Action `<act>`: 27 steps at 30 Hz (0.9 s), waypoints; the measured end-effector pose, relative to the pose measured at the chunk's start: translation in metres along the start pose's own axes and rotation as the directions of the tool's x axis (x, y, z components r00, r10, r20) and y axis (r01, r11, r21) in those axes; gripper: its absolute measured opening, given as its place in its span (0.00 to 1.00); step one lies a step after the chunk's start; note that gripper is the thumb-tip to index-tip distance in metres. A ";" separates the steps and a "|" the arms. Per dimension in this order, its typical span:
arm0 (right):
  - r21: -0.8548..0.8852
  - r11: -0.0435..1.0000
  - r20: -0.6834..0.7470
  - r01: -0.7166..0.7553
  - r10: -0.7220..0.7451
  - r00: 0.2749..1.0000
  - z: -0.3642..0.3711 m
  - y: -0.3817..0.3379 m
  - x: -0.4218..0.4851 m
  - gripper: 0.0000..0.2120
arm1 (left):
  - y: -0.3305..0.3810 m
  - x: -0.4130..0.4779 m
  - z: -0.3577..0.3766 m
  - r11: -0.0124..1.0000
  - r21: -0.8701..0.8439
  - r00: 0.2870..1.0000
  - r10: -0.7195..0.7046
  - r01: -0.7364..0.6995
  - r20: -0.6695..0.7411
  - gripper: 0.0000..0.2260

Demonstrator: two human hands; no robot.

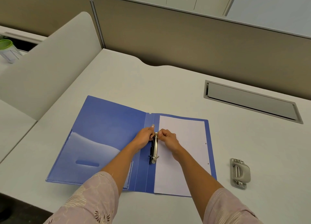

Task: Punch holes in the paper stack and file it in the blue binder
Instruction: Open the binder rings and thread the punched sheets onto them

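Hands meet at the 12 o'clock end of the ring clip (155,148): left hand (144,138) and right hand (168,138) both pinch it, likely to part the rings. The blue binder (104,122) lies open on the surface (117,75), with the paper (181,156) on its 3 o'clock cover and the hole punch (241,173) beyond. Fingers hide whether the rings have opened.

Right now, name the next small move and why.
Probably pull the ring mechanism open: the left hand and right hand both pinch its far ring, and the paper stack lies unthreaded, punched holes along its right edge.
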State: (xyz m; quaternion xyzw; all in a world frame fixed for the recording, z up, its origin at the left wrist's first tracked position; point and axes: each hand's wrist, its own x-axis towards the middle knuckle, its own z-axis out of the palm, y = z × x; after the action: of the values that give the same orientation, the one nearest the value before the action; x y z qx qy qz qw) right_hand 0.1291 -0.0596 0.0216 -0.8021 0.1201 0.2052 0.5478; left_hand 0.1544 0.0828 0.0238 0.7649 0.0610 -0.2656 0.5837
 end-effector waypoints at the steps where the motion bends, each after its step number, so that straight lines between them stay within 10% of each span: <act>1: -0.008 1.000 -0.007 -0.002 0.002 1.000 0.000 0.000 0.000 0.15 | 0.000 0.000 0.000 1.000 0.003 1.000 -0.001 0.001 -0.002 0.22; 19: -0.277 0.936 -0.205 0.218 -0.279 0.938 -0.010 0.016 -0.036 0.13 | -0.007 -0.055 0.015 0.960 0.256 0.930 0.193 -0.114 -0.312 0.15; 27: -0.324 0.944 -0.545 -0.058 -0.136 0.827 -0.031 0.058 -0.106 0.27 | -0.040 -0.125 0.050 0.977 0.205 0.958 0.011 0.050 -0.288 0.24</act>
State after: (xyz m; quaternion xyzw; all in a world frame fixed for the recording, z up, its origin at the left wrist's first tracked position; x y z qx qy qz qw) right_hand 0.0170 -0.1130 0.0324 -0.9086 0.2229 -0.0333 0.3516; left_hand 0.0152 0.0760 0.0405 0.8522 0.1243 -0.1623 0.4816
